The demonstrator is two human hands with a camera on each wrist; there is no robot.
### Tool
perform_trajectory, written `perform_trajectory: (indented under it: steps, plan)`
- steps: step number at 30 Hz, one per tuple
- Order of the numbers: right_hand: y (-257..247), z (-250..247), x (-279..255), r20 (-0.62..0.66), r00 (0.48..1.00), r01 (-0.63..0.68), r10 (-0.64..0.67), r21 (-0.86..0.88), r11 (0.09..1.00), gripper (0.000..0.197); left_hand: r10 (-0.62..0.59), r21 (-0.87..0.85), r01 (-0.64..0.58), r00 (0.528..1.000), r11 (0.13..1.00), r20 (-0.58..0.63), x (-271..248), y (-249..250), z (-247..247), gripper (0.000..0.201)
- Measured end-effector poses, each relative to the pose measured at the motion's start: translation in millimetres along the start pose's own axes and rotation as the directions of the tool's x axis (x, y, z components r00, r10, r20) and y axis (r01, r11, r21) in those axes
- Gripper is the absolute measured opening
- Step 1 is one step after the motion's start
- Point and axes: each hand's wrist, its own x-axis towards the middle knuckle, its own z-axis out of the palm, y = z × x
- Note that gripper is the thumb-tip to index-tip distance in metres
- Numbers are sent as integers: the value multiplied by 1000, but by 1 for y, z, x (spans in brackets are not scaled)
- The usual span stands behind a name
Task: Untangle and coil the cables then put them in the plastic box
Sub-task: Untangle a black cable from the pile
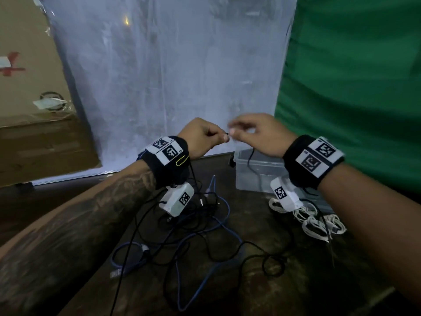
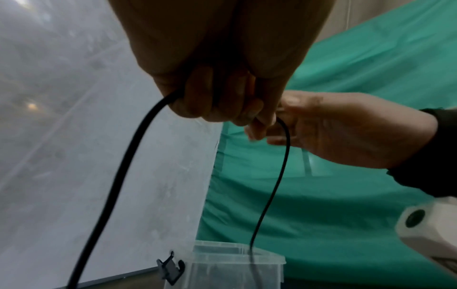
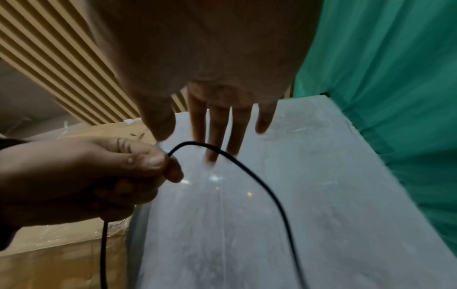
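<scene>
My left hand (image 1: 225, 136) is raised above the table and pinches a thin black cable (image 2: 279, 176) between thumb and forefinger; the rest of that cable hangs from its fist (image 2: 222, 101). From the pinch (image 3: 158, 160) the cable (image 3: 259, 185) arcs over and drops into the clear plastic box (image 1: 257, 176). My right hand (image 1: 237, 131) hovers just beside the left with straight, spread fingers (image 3: 217, 136) and holds nothing. A tangle of black cable and blue cable (image 1: 227, 226) lies on the table below.
Several coiled white cables (image 1: 314, 220) lie right of the tangle, in front of the box. A cardboard box (image 1: 34, 133) stands at the left, a white panel (image 1: 170, 76) behind the table, and green cloth (image 1: 353, 87) on the right. The tabletop (image 1: 296, 281) is dark wood.
</scene>
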Motion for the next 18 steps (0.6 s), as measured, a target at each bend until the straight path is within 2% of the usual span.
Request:
perform_trajectory:
  steps: [1,2,4,6,8,9,10,13,15,18]
  plan:
    - [-3,1,0,45,999,-7,6,19,1000,22,-3,0,3,1000,1000,4,-2,-1,-1,16]
    - [-3,0,1,24,1000,-3,3,7,1000,26,-18,-24,18,1000,1000,7,-4,-4,-2,19]
    - [2,-7,6,-152,988,-5,3,-8,1000,29,-70,-147,73,997,986,24,-10,-14,-6,25]
    - [10,-24,8,-386,919,-40,75,97,994,28,-131,-245,138,990,960,48,-19,-33,-10,28]
    - [19,-39,8,-523,831,-73,187,230,970,29,-200,-293,212,977,932,71,-27,-54,-13,29]
    - [23,-43,8,-514,828,-95,224,264,960,30,-238,-325,251,968,912,79,-30,-62,-16,29]
    - [25,-43,8,-452,855,-132,255,286,949,30,-272,-365,285,958,886,88,-32,-68,-18,29]
    - [28,-26,8,-157,947,-247,280,200,948,21,-327,-425,344,938,838,115,-35,-70,-23,28]
    - [26,-9,7,-120,969,-207,216,86,975,13,-322,-423,357,934,833,154,-37,-65,-23,26]
    - [8,16,3,-87,989,-101,116,163,981,26,-292,-478,367,930,798,225,-39,-55,-16,22]
